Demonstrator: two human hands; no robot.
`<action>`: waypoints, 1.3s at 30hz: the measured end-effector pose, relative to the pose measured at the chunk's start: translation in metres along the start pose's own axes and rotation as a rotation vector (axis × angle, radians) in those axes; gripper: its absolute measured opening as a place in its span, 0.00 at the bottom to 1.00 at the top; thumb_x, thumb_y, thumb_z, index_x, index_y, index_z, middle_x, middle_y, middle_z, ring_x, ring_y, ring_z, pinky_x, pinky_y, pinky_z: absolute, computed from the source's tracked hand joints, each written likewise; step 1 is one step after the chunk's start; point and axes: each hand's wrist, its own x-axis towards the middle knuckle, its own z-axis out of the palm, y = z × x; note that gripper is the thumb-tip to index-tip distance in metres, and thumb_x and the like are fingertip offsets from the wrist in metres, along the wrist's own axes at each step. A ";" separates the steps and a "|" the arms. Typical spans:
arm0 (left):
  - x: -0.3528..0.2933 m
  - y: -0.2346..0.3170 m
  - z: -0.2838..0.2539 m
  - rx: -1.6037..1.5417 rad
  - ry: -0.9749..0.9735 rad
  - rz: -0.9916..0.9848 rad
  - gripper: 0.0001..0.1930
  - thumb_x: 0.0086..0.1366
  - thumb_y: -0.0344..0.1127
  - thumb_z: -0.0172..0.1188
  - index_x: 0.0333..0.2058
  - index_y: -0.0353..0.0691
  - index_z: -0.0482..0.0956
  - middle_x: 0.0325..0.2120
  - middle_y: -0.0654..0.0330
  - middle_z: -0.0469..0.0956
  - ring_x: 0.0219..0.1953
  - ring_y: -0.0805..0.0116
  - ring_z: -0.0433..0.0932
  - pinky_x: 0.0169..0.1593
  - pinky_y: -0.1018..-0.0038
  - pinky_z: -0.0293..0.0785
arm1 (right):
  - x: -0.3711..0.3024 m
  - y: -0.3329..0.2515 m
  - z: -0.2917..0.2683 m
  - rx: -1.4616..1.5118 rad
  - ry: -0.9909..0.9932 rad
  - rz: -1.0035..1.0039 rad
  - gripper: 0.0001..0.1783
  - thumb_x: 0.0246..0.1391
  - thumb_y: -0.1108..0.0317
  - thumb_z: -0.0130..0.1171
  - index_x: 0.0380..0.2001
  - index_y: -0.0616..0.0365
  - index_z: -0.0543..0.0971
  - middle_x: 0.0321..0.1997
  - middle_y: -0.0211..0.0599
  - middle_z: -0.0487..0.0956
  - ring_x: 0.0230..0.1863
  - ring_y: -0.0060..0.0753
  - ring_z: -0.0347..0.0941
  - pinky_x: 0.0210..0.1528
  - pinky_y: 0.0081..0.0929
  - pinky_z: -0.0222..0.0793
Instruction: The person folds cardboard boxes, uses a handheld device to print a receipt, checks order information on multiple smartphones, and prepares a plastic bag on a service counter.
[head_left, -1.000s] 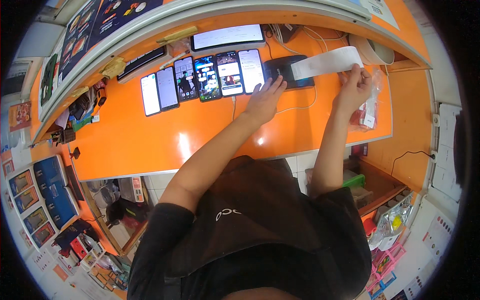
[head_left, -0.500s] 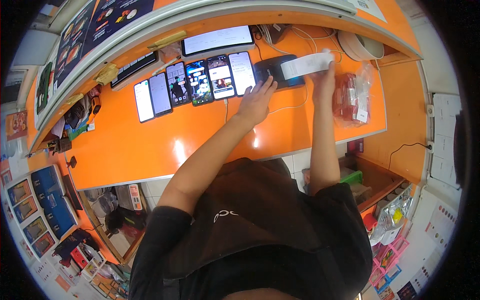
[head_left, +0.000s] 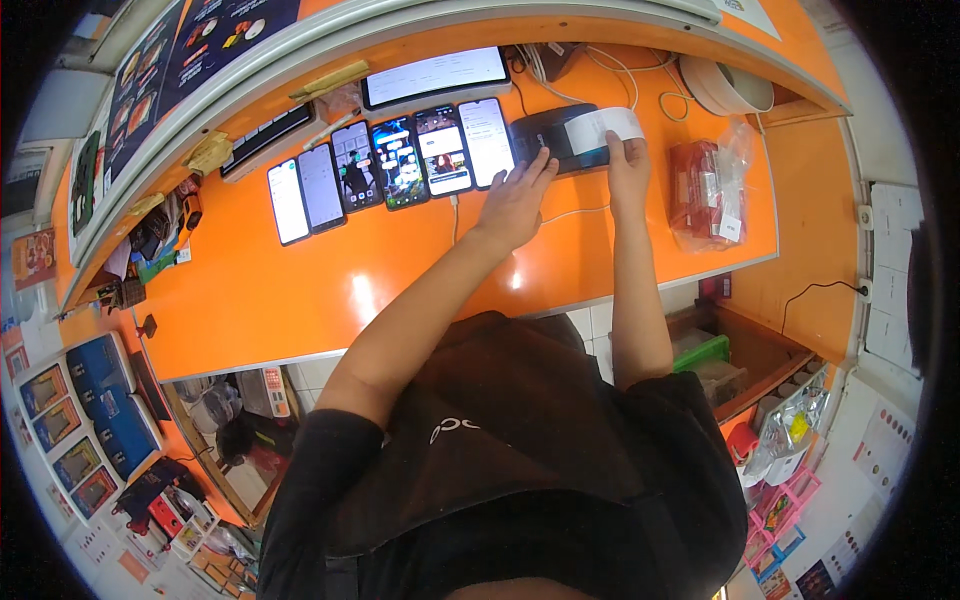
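A black, rounded device with a blue-lit edge point(head_left: 553, 160) lies on the orange counter, and a white paper strip point(head_left: 585, 130) stretches over its right part. It looks like a small receipt printer. My right hand point(head_left: 628, 165) pinches the lower right end of the strip between thumb and fingers. With fingers stretched out, my left hand point(head_left: 513, 207) rests at the device's lower left edge, beside the rightmost phone point(head_left: 486, 143). To its left, several more lit smartphones point(head_left: 398, 165) lie side by side.
Behind the phones stands a tablet point(head_left: 435, 78). A white cable point(head_left: 575, 215) crosses the orange counter point(head_left: 260, 310). Red boxes in clear plastic point(head_left: 705, 195) lie at the right, below a white round container point(head_left: 715, 85). A shelf edge point(head_left: 400, 50) runs along the back.
My right hand has moved left and slightly down with the paper strip, which now lies lower, against the black device. My left hand has stayed in place.
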 end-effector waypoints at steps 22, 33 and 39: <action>0.003 0.001 -0.004 -0.044 0.001 -0.013 0.44 0.53 0.27 0.61 0.70 0.41 0.56 0.73 0.52 0.51 0.67 0.47 0.64 0.65 0.53 0.63 | 0.004 0.002 0.000 -0.077 -0.025 -0.036 0.09 0.62 0.71 0.60 0.40 0.66 0.74 0.39 0.35 0.79 0.40 0.23 0.74 0.43 0.23 0.69; 0.007 0.000 -0.004 -0.038 -0.008 -0.022 0.44 0.53 0.27 0.61 0.70 0.41 0.56 0.73 0.53 0.51 0.68 0.48 0.63 0.66 0.53 0.62 | 0.007 0.000 0.004 -0.052 -0.012 -0.050 0.08 0.62 0.71 0.60 0.37 0.64 0.73 0.36 0.32 0.76 0.37 0.21 0.72 0.40 0.21 0.67; 0.009 0.001 -0.006 -0.022 -0.028 -0.036 0.44 0.54 0.27 0.61 0.71 0.43 0.55 0.73 0.54 0.50 0.68 0.48 0.62 0.67 0.53 0.61 | 0.013 0.008 0.000 -0.064 -0.009 -0.060 0.08 0.61 0.71 0.61 0.35 0.63 0.73 0.34 0.31 0.75 0.36 0.20 0.70 0.39 0.21 0.66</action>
